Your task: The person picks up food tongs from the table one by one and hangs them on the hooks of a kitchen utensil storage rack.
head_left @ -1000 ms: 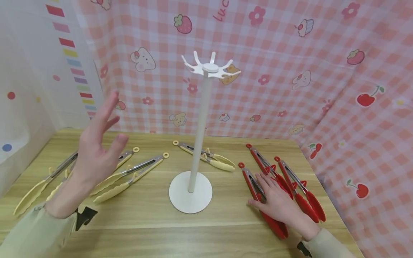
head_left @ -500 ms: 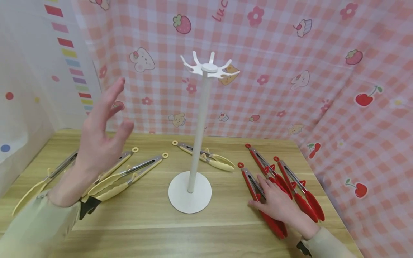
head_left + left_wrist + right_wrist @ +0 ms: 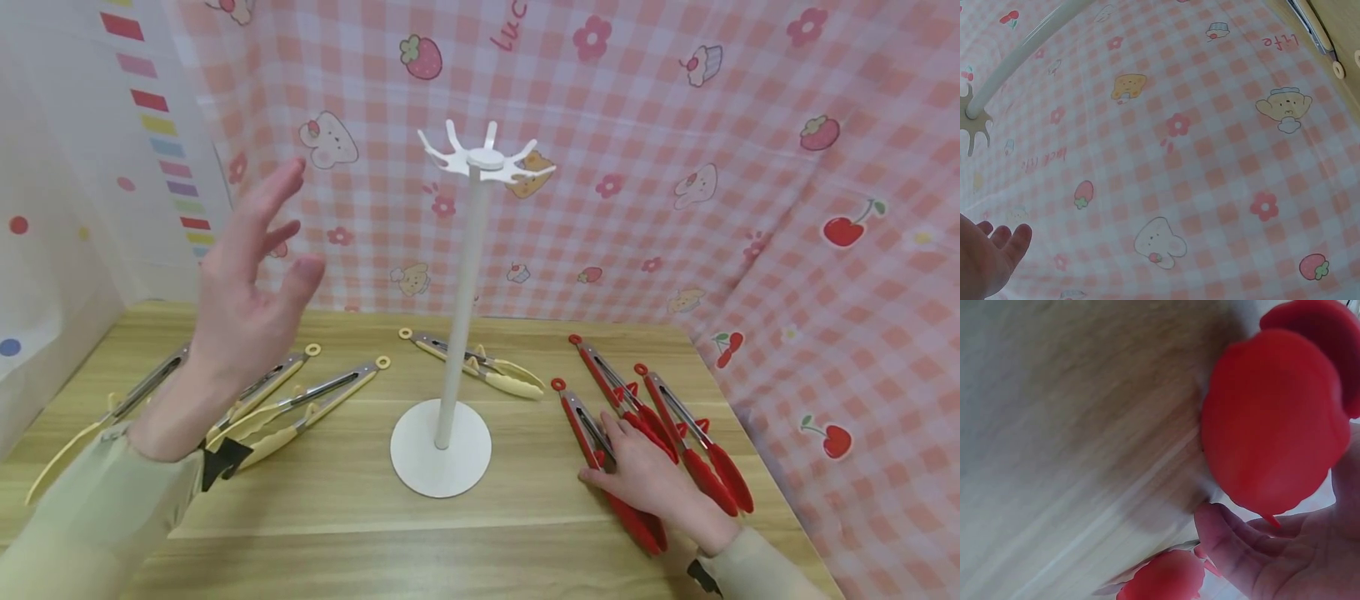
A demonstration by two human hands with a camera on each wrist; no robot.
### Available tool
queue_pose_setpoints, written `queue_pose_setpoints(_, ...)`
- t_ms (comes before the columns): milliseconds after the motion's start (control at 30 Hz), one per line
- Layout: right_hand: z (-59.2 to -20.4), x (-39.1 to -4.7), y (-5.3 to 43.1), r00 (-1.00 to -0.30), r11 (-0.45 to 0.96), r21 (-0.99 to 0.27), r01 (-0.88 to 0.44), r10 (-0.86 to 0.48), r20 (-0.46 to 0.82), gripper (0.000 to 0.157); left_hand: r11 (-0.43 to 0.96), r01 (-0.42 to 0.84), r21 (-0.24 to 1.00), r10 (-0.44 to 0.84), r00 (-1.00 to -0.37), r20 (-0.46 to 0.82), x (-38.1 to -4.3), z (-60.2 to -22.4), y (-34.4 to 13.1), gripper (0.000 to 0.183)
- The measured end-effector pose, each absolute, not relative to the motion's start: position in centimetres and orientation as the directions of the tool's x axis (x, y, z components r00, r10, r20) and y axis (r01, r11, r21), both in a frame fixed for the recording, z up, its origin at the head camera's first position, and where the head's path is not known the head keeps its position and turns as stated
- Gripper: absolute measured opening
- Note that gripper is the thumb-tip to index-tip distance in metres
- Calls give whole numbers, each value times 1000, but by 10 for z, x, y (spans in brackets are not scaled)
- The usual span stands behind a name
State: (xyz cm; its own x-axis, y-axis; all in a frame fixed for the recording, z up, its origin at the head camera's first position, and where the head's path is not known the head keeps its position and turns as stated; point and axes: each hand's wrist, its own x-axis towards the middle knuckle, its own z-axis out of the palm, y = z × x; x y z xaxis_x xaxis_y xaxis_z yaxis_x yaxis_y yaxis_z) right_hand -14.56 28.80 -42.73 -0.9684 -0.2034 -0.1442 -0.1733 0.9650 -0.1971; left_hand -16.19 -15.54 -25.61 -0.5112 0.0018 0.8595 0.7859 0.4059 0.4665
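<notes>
My left hand (image 3: pixel 251 304) is raised above the yellow tongs (image 3: pixel 322 404) on the left, holding nothing; its fingers and thumb are spread apart. In the left wrist view, some of its fingers (image 3: pixel 1013 247) appear at the lower left. On the right, my right hand (image 3: pixel 648 471) grips the nearest red tongs (image 3: pixel 637 529), thumb on one side and fingers on the other. The tongs lie on the table, partly hidden by that hand. Seen from the right wrist, their red silicone head (image 3: pixel 1275 422) fills the upper right, with fingertips (image 3: pixel 1210 525) at the table surface.
A white stand (image 3: pixel 461 325) with a round base (image 3: pixel 420 458) and a ring of hooks (image 3: pixel 487 158) rises mid-table. Two more red tongs (image 3: pixel 693 442) lie beside the right hand. Another yellow pair (image 3: pixel 502 375) sits behind the stand, and patterned cloth (image 3: pixel 637 225) hangs at the back.
My left hand has risen and moved a little to the right. The right hand stays at the nearest red tongs, its index finger drawn slightly closer. The tongs have not moved.
</notes>
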Motion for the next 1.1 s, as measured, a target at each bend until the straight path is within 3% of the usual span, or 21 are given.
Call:
queue_pose_setpoints(433,-429,-149,286,-970,967,-198,-160,-191,-152,96,382,796,469,-10,-505,863,-170,-241,-147,85)
queue_pose_setpoints(833,-428,-149,285,-973,973,-181,-146,-174,-150,88,380,820,427,18,-468,884,-176,-227,-130,96)
queue_pose_setpoints(1100,-435,-152,289,-977,968,-171,-182,-198,-83,87,436,825,360,49,-421,906,-179,-218,-121,92)
